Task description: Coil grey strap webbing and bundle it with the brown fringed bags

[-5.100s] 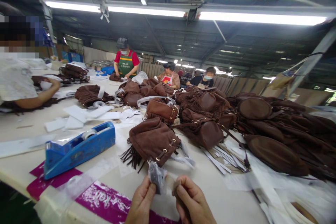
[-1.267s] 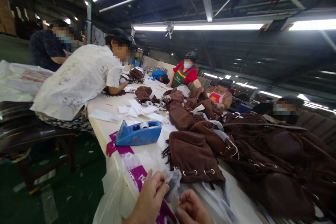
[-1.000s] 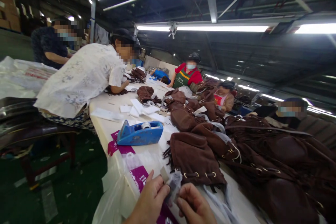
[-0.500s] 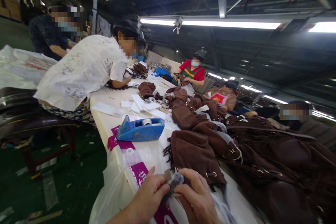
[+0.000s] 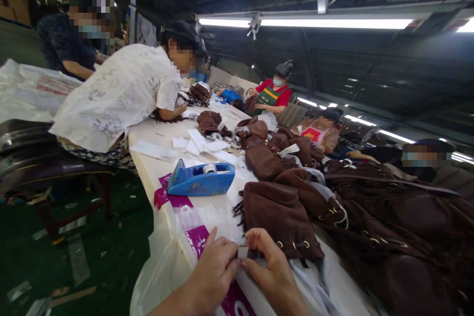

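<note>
Low in the head view, both hands meet over the near end of the table. My left hand (image 5: 213, 269) pinches a small pale flat piece (image 5: 242, 252) between thumb and fingers. My right hand (image 5: 274, 269) is curled at the other side of that piece, thumb and index fingertip at its edges. Something dark behind the piece is mostly hidden by the fingers. Just beyond my hands lies a brown drawstring bag (image 5: 279, 215) with metal eyelets and a fringe. A blue tape dispenser (image 5: 202, 179) stands farther up the table.
More brown bags (image 5: 388, 222) are heaped along the right. White strips of card (image 5: 200, 140) lie beyond the dispenser. Clear plastic (image 5: 159, 266) with purple print drapes over the table's left edge. A co-worker in a white shirt (image 5: 118, 94) leans over the table; several others work farther back.
The blurred grey bundle that was between my fingers no longer shows there; the pale piece is now plainly visible. My right hand has shifted slightly. The camera view has moved a little.
</note>
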`<state>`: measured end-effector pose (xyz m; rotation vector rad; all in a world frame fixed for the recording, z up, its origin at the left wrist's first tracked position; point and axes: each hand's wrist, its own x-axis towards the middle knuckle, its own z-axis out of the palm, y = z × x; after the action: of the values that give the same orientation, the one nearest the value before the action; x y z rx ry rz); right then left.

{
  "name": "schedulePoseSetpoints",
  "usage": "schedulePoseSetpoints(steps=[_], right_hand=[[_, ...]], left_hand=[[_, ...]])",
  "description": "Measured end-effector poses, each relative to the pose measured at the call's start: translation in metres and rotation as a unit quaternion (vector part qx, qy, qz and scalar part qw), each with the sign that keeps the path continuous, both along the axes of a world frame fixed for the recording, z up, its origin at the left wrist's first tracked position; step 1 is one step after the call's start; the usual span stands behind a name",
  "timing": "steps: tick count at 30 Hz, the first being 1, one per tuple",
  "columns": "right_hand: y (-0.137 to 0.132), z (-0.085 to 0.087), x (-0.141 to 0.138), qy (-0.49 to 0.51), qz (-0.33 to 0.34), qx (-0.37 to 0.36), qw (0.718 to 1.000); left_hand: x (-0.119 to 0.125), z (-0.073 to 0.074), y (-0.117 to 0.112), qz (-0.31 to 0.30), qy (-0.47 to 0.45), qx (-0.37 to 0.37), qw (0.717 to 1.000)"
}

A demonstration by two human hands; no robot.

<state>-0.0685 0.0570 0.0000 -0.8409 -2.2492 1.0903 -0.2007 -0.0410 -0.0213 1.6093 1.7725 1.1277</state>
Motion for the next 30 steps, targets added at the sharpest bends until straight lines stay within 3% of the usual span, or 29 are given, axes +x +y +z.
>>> schedulePoseSetpoints(steps=[3,5,9,11,14,17,20,25,28,30], right_hand=[[0.002,0.007,-0.001,-0.032,0.049,-0.013,0.998],[0.003,0.008,-0.002,-0.042,0.085,0.024,0.995],[0.002,0.0,-0.002,0.024,0.106,0.222,0.969],[0.001,-0.005,0.0,0.055,0.117,0.276,0.952],[0.002,-0.008,0.007,0.072,0.157,0.238,0.956],[0.003,0.001,0.014,0.057,0.215,0.183,0.958],[0.003,0.014,0.019,0.02,0.258,0.149,0.954],[0.007,0.022,0.016,0.016,0.295,0.155,0.943],[0.01,0.022,0.013,0.02,0.285,0.192,0.939],[0.003,0.026,0.015,0.008,0.266,0.232,0.936]], left_hand=[[0.0,0.0,0.002,0.009,-0.006,-0.006,1.0],[0.0,0.0,0.003,0.008,-0.009,-0.008,1.0],[0.002,-0.002,0.004,0.02,-0.002,-0.02,1.0],[0.001,-0.001,0.005,0.017,0.004,-0.028,0.999],[-0.001,0.004,0.006,-0.016,-0.033,-0.035,0.999],[-0.005,0.008,0.009,-0.075,-0.134,-0.055,0.987],[-0.008,0.006,0.014,-0.124,-0.248,-0.077,0.958],[-0.017,-0.003,0.019,-0.131,-0.419,-0.106,0.892],[-0.024,0.0,0.014,-0.134,-0.402,-0.099,0.9],[-0.019,0.006,0.011,-0.069,-0.326,-0.087,0.939]])
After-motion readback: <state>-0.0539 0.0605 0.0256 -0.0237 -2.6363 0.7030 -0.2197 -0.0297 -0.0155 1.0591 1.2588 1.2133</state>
